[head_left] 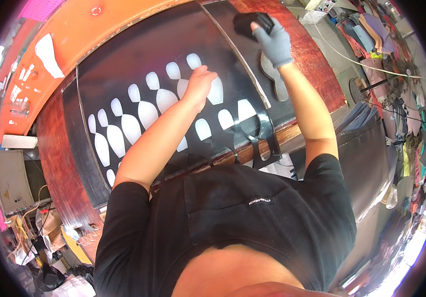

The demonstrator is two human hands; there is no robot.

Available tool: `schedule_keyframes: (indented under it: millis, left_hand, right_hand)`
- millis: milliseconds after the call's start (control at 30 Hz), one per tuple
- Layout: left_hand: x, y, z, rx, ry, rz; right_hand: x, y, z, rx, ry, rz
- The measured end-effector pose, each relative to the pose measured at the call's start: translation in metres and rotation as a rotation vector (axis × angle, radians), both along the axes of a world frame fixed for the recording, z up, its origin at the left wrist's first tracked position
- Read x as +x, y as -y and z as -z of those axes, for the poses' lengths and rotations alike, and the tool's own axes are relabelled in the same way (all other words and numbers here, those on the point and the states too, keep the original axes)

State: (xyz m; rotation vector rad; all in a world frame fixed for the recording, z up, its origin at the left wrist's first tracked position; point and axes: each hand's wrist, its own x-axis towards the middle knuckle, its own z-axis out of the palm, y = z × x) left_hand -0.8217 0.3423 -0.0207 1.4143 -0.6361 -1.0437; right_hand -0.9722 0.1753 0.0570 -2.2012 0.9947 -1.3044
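A black sheet [124, 64] lies on the bench with rows of sole-shaped cut-outs, white showing through them. My bare left hand [200, 88] is over the far right cut-outs, fingers drawn together. Whether anything is pinched in them I cannot make out. Farther right, my right hand [275, 45] wears a grey-blue glove with bare fingertips showing. It is closed on a bundle of black pieces [250, 24], held at the far edge. Just nearer than that hand, a sole-shaped cutting die [274, 79] rests on the black surface, partly behind my wrist.
An orange machine beam [119, 22] spans the far side, with a white sole-shaped piece [49, 55] on it. Reddish worn bench top [317, 64] shows at both sides. Thin black strips [267, 146] hang over the near edge. Tools and dies [371, 34] crowd the right.
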Motion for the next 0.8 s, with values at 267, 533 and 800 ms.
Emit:
schedule_keyframes:
  millis: [267, 533, 800]
  left_hand:
    - [0.043, 0.05, -0.011, 0.205, -0.17, -0.064]
    - [0.065, 0.091, -0.008, 0.492, -0.262, -0.115]
    - [0.076, 0.096, 0.004, 0.485, -0.351, 0.118]
  right_hand:
    - [-0.057, -0.006, -0.047, -0.099, -0.117, -0.006]
    - [0.003, -0.015, -0.047, 0.002, -0.897, 0.065]
    - [0.112, -0.017, 0.019, 0.35, -1.058, 0.071]
